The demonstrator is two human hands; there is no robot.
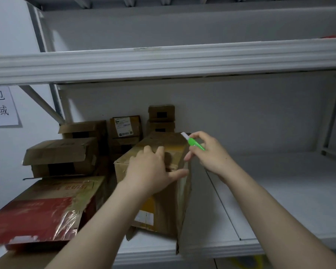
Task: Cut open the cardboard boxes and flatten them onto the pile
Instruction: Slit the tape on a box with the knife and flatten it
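Here, in the head view, the box [169, 200] stands on a grey metal shelf [279, 191], near the front edge and a little left of the middle. It is a long box of brown corrugated cardboard, closed, worn and creased, with its near bottom corner torn. A yellowish patch and a small white label are on its near face, and clear shiny tape runs down its right edge.

The left hand [149, 169] lies palm down on the top of the box. Its fingers [160, 152] are bent on the cardboard and the thumb reaches to the right top edge, so the hand holds the box.

The right hand [208, 152] is in the air, just beside the far right corner of the box. It pinches a cutter [194, 142] of smooth green plastic with a white tip between the thumb and curled fingers. The tip points up and left, close to the corner, but I cannot tell if it touches the cardboard.

Left of the box lies a flat red box [33, 218] with glossy, wrinkled film, a little tilted. Behind it, small boxes [60, 156] of brown cardboard are stacked, some with dark tape and open flaps, one with a white printed label. A ribbed grey beam [163, 61] crosses above. A white paper sign [2, 105] hangs on the left wall.
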